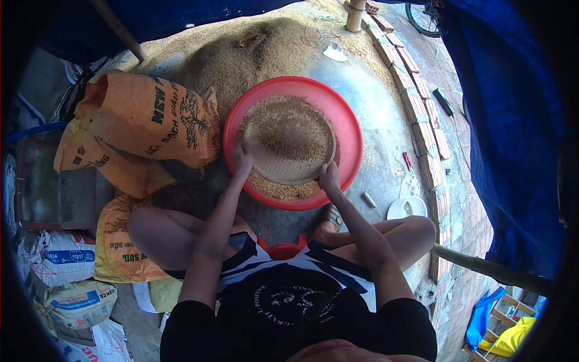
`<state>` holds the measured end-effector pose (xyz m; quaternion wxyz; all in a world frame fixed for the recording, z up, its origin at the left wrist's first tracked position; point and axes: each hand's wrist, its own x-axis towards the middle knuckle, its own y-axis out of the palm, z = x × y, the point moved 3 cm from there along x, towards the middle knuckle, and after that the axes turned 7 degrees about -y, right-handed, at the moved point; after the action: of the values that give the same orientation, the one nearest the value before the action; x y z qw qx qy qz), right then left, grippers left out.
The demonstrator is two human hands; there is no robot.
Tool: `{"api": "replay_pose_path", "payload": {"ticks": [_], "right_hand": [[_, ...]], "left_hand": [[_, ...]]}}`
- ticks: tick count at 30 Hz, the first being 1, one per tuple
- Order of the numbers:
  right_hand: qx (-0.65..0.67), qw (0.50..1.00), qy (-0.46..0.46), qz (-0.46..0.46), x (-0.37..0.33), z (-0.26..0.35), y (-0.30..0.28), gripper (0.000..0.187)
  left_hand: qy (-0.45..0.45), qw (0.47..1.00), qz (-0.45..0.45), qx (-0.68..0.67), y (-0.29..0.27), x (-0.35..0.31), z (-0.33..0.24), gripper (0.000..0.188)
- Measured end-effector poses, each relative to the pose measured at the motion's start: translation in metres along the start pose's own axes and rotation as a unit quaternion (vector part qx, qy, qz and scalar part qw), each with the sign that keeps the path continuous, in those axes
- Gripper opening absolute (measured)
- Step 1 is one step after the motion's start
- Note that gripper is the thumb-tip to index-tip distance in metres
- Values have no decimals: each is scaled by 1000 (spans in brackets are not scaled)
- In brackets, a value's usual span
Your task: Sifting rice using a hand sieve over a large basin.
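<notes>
A round, shallow woven sieve (pixel 283 172) is held level by both my hands over a wide red basin (pixel 355 148). My left hand (pixel 242 160) grips its left rim, fingers partly hidden. At the lower right of the same rim, my right hand (pixel 329 178) is closed on it. Brown grain (pixel 295 137) is heaped in the sieve, blurred as if tossed or shaken. Below, more yellowish grain (pixel 274 188) lies in the basin and shows around the sieve's near edge.
Large orange sacks (pixel 154 123) stand close on the left. Beyond the basin a grain pile (pixel 241 57) spreads over the floor. A row of bricks (pixel 416 114) runs along the right, near a white dish (pixel 407 208). Blue tarps (pixel 512 120) hang at the sides.
</notes>
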<state>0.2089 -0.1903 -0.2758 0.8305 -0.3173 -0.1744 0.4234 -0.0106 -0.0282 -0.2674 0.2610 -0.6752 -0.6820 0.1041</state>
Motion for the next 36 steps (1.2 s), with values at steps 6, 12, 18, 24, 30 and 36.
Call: {"api": "replay_pose_path", "payload": {"ticks": [6, 12, 18, 24, 30, 36], "right_hand": [[90, 988, 91, 84, 6, -36, 12, 24], [139, 964, -164, -154, 5, 70, -48, 19], [68, 995, -55, -56, 17, 14, -20, 21], [150, 966, 141, 159, -1, 9, -5, 24], [107, 987, -82, -83, 14, 42, -36, 21], [116, 984, -99, -91, 21, 50, -41, 21]], "left_hand": [[-118, 984, 106, 78, 7, 3, 5, 30], [-7, 989, 3, -149, -34, 22, -76, 34], [-34, 994, 45, -92, -1, 16, -22, 27], [-154, 978, 91, 108, 8, -3, 29, 28], [-43, 997, 26, -57, -31, 20, -75, 31], [20, 996, -8, -91, -31, 23, -72, 30]]}}
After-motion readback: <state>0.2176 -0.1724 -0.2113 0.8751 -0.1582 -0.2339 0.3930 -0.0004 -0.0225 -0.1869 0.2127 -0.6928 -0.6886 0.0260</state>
